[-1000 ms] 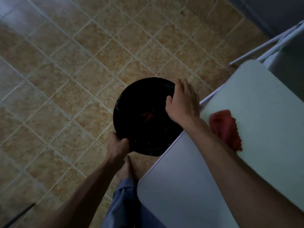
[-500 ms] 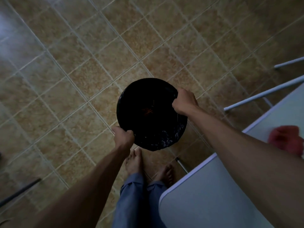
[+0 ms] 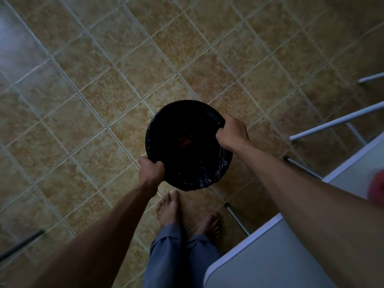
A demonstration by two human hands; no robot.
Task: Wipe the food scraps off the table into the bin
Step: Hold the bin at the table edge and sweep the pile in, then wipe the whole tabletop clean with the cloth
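Observation:
A round black bin lined with a black bag is seen from above, over the tiled floor. Orange food scraps lie at its bottom. My left hand grips the near left rim. My right hand grips the right rim, fingers curled over the edge. The white table fills the lower right corner, to the right of the bin. A red cloth lies blurred on the table at the right edge of the view.
My bare feet and blue trouser legs stand just behind the bin. White table legs cross the floor at right. A thin dark rod lies on the tiles at lower left.
The bin has moved away from the table edge and further from it, carried by both hands. My right hand has closed tighter on the rim. The table and cloth have slid toward the right edge.

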